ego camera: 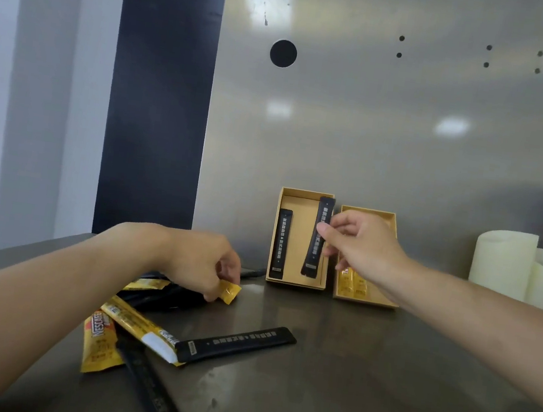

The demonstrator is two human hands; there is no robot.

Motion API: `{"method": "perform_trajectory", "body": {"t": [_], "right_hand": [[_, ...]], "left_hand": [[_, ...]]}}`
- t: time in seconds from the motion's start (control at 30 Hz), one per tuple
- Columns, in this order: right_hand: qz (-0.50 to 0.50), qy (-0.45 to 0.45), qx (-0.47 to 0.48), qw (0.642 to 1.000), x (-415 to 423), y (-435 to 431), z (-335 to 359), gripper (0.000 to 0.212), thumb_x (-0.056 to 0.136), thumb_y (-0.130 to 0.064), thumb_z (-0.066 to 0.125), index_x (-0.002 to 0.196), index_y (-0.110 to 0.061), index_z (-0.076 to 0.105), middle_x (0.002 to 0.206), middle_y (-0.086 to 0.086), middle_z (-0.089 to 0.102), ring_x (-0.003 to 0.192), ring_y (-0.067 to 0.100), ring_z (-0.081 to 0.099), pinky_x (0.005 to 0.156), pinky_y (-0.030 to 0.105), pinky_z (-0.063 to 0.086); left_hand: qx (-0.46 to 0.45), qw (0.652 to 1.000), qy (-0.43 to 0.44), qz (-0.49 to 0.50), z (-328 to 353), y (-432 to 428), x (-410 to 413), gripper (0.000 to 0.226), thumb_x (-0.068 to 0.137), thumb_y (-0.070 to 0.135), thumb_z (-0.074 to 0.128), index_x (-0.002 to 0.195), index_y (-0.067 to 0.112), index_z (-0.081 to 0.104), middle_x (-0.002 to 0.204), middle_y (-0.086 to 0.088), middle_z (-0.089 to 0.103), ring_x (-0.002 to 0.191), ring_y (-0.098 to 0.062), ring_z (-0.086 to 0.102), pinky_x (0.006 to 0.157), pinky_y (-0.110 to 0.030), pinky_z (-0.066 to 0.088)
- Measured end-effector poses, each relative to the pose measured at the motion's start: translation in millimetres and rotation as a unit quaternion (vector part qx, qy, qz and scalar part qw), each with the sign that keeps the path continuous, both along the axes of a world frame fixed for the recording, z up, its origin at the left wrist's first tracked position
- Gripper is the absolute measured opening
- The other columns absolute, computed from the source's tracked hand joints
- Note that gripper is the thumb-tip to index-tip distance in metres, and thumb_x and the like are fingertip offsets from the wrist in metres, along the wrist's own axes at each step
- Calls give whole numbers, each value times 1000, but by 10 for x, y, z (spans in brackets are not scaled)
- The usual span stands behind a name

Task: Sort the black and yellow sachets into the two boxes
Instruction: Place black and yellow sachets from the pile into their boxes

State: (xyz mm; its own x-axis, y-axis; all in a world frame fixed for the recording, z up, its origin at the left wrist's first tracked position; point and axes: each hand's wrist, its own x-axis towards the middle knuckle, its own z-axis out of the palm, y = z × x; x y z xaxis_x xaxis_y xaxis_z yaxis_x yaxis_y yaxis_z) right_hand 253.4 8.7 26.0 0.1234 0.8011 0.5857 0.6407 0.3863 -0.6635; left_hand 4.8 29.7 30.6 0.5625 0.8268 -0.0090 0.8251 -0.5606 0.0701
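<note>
Two open tan boxes stand side by side at the back of the steel counter. The left box (305, 203) holds one black sachet (281, 243) lying flat. My right hand (358, 245) pinches a second black sachet (318, 238) over that box, its lower end inside. The right box (368, 300) holds yellow sachets (353, 284), partly hidden by my right hand. My left hand (200, 262) grips the end of a yellow sachet (229, 293) at the top of a loose pile. That pile has yellow sachets (137, 324) and black sachets (238, 341) mixed together.
A steel wall rises right behind the boxes. Pale cylindrical foam pieces (504, 262) stand at the far right of the counter. A dark vertical panel (160, 94) sits behind the pile. The counter's left edge (15, 250) runs close to my left forearm.
</note>
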Motion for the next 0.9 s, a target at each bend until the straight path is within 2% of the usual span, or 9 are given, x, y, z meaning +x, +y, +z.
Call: {"method": "perform_trajectory", "body": {"t": [0.1, 0.27, 0.43, 0.53, 0.6, 0.67, 0.77, 0.83, 0.9], "right_hand": [[-27, -32, 9, 999, -152, 161, 106, 21, 98, -30, 63, 114, -16, 63, 87, 2, 75, 59, 9, 67, 47, 17, 51], [-86, -82, 8, 993, -299, 413, 82, 25, 95, -21, 69, 116, -12, 62, 84, 4, 74, 57, 9, 70, 58, 26, 60], [-82, -77, -18, 994, -336, 486, 97, 25, 94, -12, 70, 112, -14, 53, 87, 11, 74, 54, 13, 72, 43, 22, 53], [-86, -78, -34, 993, -366, 545, 24, 19, 94, -11, 69, 104, -13, 54, 88, 13, 73, 57, 16, 74, 46, 28, 58], [-91, -91, -25, 991, -363, 581, -31, 14, 95, -14, 68, 90, -16, 55, 80, 11, 74, 54, 17, 73, 50, 32, 61], [-97, -141, 2, 985, -353, 606, -78, 18, 96, -18, 67, 81, -17, 56, 69, 8, 73, 53, 18, 72, 59, 38, 63], [-133, -245, 22, 960, -363, 597, -102, 16, 95, -25, 67, 83, -15, 63, 75, 6, 72, 73, 25, 73, 74, 40, 60], [-153, -279, 19, 948, -367, 568, -102, 15, 95, -27, 66, 88, -13, 68, 88, 8, 73, 88, 27, 70, 73, 33, 53], [-158, -300, 22, 940, -365, 524, -107, 18, 97, -28, 64, 93, -12, 71, 96, 9, 73, 94, 28, 68, 72, 32, 50]], "left_hand": [[24, 1000, -8, -12, -11, 16, 2, 31, 86, 17, 71, 117, 24, 69, 116, 7, 66, 110, -12, 60, 99, -33, 51], [48, 998, -29, -36, -31, 58, 3, 23, 92, 27, 70, 115, 23, 70, 114, 6, 67, 107, -12, 61, 94, -30, 52], [69, 995, -57, -51, -38, 112, 25, 16, 93, 28, 70, 107, 22, 72, 108, 7, 70, 95, -7, 63, 72, -14, 45], [90, 991, -80, -60, -36, 118, 26, 8, 92, 27, 70, 99, 24, 74, 98, 10, 71, 84, -1, 62, 68, -12, 44], [100, 989, -89, -62, -34, 121, 24, 7, 91, 26, 71, 97, 24, 74, 96, 9, 71, 85, -3, 62, 69, -15, 45], [99, 989, -93, -67, -32, 116, 28, 6, 91, 25, 71, 97, 24, 74, 94, 9, 69, 85, -4, 62, 70, -15, 45], [101, 988, -93, -73, -36, 114, 32, 7, 92, 24, 71, 98, 23, 74, 96, 8, 70, 88, -6, 62, 72, -16, 47], [106, 987, -95, -75, -36, 119, 35, 6, 91, 23, 72, 96, 24, 75, 95, 8, 69, 85, -5, 62, 71, -15, 46], [112, 986, -99, -75, -34, 124, 34, 6, 91, 23, 72, 95, 24, 75, 93, 9, 69, 86, -7, 62, 70, -14, 46]]}}
